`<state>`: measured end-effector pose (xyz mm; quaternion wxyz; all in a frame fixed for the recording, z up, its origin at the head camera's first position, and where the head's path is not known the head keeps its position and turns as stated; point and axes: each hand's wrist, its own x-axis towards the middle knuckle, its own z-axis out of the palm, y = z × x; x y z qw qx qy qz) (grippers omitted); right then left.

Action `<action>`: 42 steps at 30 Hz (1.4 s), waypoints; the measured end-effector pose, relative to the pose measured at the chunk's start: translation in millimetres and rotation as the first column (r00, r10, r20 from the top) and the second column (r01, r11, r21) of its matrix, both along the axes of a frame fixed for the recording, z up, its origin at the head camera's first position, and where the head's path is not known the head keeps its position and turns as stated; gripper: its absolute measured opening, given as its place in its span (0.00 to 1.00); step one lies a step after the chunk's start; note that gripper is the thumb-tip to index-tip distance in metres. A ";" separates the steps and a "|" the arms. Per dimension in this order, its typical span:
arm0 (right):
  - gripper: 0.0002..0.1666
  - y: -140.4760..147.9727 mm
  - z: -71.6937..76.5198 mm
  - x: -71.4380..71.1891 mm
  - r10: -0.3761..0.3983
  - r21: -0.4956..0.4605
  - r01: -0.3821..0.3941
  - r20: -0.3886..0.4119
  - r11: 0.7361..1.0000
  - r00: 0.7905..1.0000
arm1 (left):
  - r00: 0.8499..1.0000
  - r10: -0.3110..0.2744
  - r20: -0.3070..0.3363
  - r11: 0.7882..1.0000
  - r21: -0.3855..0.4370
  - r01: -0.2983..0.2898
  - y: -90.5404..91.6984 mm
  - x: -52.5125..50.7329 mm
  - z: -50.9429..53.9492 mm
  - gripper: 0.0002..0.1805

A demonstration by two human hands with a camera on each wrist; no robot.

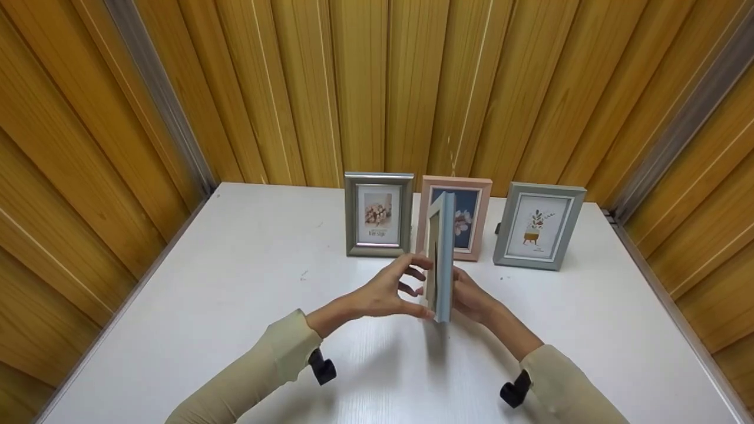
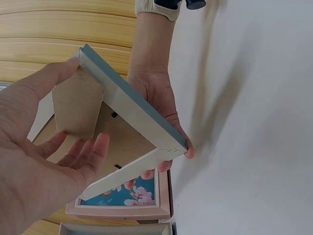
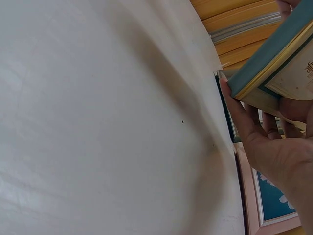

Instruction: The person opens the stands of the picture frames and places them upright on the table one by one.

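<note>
A light-blue photo frame is held up off the table, nearly edge-on in the head view. My right hand grips its lower part from the front side; in the right wrist view the thumb lies on the picture side and the fingers reach behind. My left hand is at the back of it. In the left wrist view, the left thumb touches a corner of the frame, and the curled fingertips are at the lower end of the brown stand flap. Whether the flap is lifted is hard to tell.
Behind the hands, a grey-brown frame, a pink frame and a grey-green frame stand upright on the white table. Wood-patterned panels rise behind the table and at both sides.
</note>
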<state>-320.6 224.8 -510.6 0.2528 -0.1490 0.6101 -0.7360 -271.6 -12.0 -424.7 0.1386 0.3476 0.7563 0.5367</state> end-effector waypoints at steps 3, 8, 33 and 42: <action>0.22 0.6 -0.8 0.6 0.010 -0.012 -0.010 -0.014 1.000 1.000 | 1.000 -0.002 0.011 1.000 -0.003 0.002 0.0 0.9 1.1 0.47; 0.29 1.4 -1.4 0.6 -0.009 0.018 0.009 -0.003 1.000 1.000 | 0.999 -0.004 0.046 1.000 0.012 0.004 -1.1 4.0 3.8 0.47; 0.32 4.5 1.5 1.8 -0.017 0.076 0.016 0.016 0.997 1.000 | 0.999 0.046 0.007 0.998 -0.052 -0.045 -21.3 -3.4 10.5 0.36; 0.38 7.3 0.1 2.9 0.028 0.032 -0.028 0.013 0.999 1.000 | 1.000 0.016 -0.024 0.998 -0.068 -0.017 -24.8 -5.6 11.9 0.35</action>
